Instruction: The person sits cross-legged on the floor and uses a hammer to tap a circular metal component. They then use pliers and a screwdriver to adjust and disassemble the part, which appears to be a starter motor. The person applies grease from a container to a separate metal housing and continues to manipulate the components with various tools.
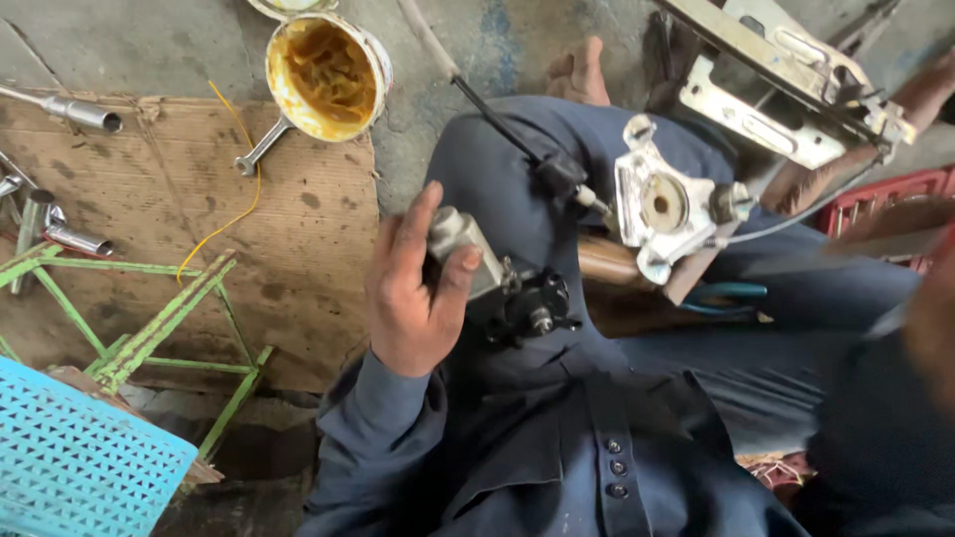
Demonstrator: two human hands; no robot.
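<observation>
My left hand (pixel 413 288) is closed around a small grey metal cylinder part (pixel 460 247) with a black fitting (pixel 532 306) attached, held over my lap. A black cable (pixel 502 124) runs from the upper left to a silver metal bracket with a round hole (pixel 659 211) resting on my knee. My right hand (pixel 933 323) shows only as a blurred shape at the right edge; what it holds cannot be made out. I wear dark blue clothes.
An open tin of orange grease (pixel 326 75) stands on the concrete floor beside worn cardboard (pixel 298 229) with a spanner (pixel 261 149), sockets (pixel 75 109) and a yellow wire. A green metal frame (pixel 159 323) and turquoise crate (pixel 80 462) lie at left. Pliers (pixel 726 295), a metal assembly (pixel 786 85), and a red crate (pixel 885 194) sit at right.
</observation>
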